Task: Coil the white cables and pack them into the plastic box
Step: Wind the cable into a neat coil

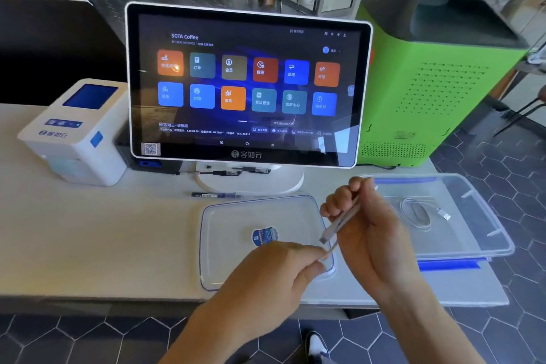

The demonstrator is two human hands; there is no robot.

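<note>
Two hands [363, 224] grip one cable [339, 223]; one coil [416, 213] — boxed.

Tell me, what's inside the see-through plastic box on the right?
Inside the clear plastic box lies one coiled white cable with a small plug end showing. The right hand covers the box's near left corner, so anything there is hidden.

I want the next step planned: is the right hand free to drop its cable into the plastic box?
Probably yes: the right hand holding the white cable is beside the open plastic box, nothing between.
</note>
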